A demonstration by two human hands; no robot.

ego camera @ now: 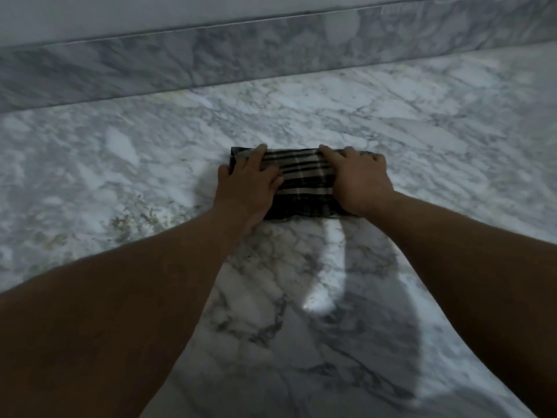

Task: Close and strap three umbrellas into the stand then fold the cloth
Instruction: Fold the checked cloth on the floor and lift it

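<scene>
A dark checked cloth [304,182] with pale stripes lies folded into a small rectangle on the marble floor. My left hand [250,184] presses flat on its left end, fingers spread over the far left corner. My right hand [360,179] presses flat on its right end, covering that edge. Both palms rest on the fabric rather than gripping it. No umbrellas or stand are in view.
White and grey marble floor [150,164] stretches all around. A marble skirting [211,55] runs along the wall at the far side. My shadow falls on the floor between my forearms.
</scene>
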